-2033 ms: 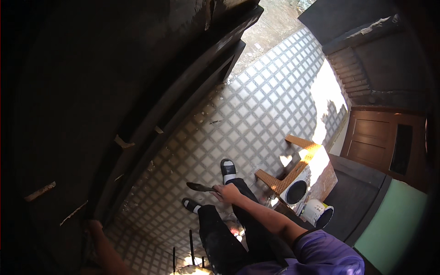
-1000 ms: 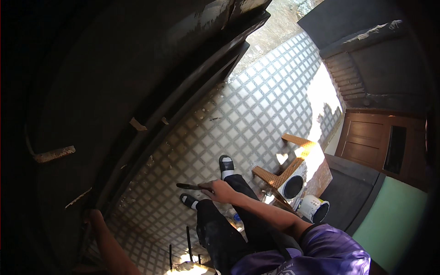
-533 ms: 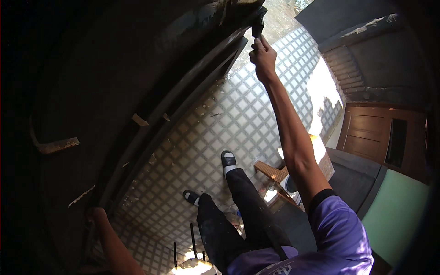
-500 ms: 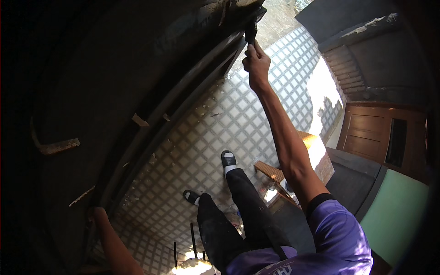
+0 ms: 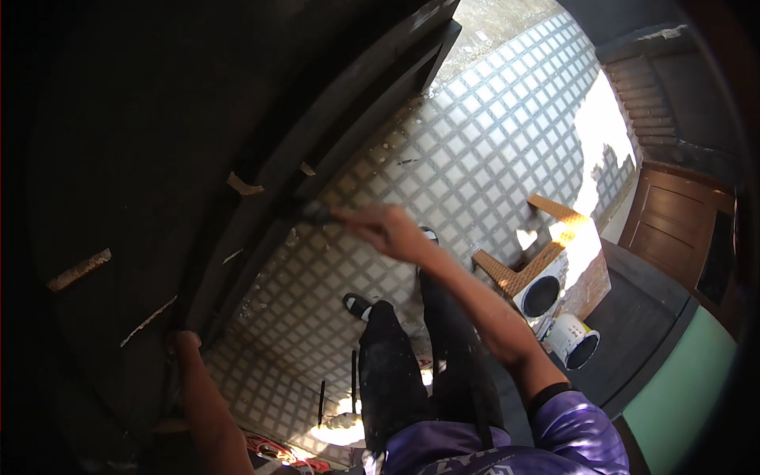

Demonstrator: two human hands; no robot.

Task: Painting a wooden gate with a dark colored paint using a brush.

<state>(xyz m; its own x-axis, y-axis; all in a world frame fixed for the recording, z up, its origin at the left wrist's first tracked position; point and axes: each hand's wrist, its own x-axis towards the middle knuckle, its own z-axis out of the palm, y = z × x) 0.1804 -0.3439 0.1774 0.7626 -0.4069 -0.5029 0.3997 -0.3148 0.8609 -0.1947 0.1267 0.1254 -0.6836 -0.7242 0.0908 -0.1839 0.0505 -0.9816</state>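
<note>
Paintbrush [image 5: 314, 211] blurs at the dark stepped frame [image 5: 372, 87] on the left, the right hand [image 5: 386, 228] gripping one end, seemingly for reach, while the nearer left hand [image 5: 184, 342] perhaps braces for balance, its hold too shadowed to tell.

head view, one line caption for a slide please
Over a tiled floor, the right hand holds a blurred dark tool near a dark ledged surface, the left hand also beside it.
</note>
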